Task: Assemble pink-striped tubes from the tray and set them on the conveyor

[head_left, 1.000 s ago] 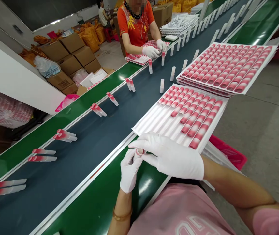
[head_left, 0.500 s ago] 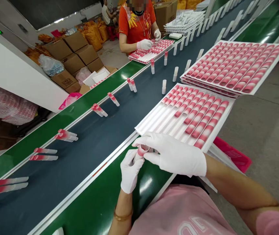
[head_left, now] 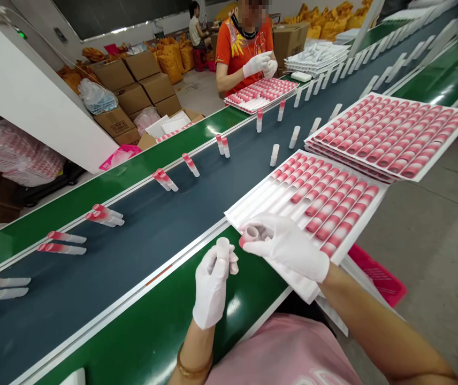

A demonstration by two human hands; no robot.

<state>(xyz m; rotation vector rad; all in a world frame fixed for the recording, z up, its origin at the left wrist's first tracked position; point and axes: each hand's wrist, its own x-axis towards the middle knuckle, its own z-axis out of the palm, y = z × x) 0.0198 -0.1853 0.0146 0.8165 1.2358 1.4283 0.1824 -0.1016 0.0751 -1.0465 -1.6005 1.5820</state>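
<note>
My left hand, in a white glove, grips a small white plastic tube upright, its round top end showing. Just to its right, my gloved right hand is closed round a pink-and-white cylindrical cap with its open end facing up. The cap and the tube are apart. Under and beyond my right hand lies a white grooved tray, with rows of pink-and-white caps along its far and right parts. Bare grooves show at its near left.
A stack of filled trays sits beyond mine. The dark conveyor belt carries white tubes and pink-topped tubes. Across it, a person in orange works over another tray. A pink basket is at lower right.
My hands have moved apart. The pink-and-white cap, earlier close against my left fingers, is now to the right in my right hand. Pieces on the belt have shifted slightly in view.
</note>
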